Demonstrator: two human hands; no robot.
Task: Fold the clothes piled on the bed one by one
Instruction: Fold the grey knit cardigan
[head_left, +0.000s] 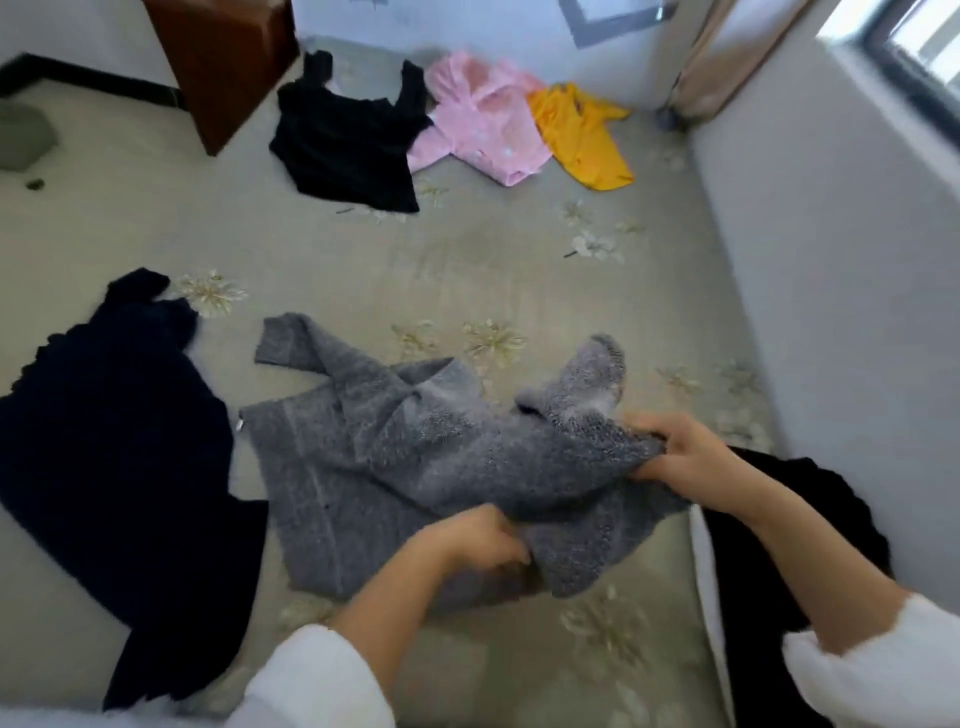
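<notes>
Grey sweater (395, 467): bunched between the hands, partly blurred.
Left hand (467, 540): grips its fold, fingertips hidden.
Right hand (680, 454): clutches its edge.

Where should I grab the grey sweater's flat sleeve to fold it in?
Probably the cuff, pinched from the left by the left hand: that sleeve lies flat, pointing far-left, its end free on the bed. For now left hand and right hand both grip the sweater's bunched near-right part.
</notes>
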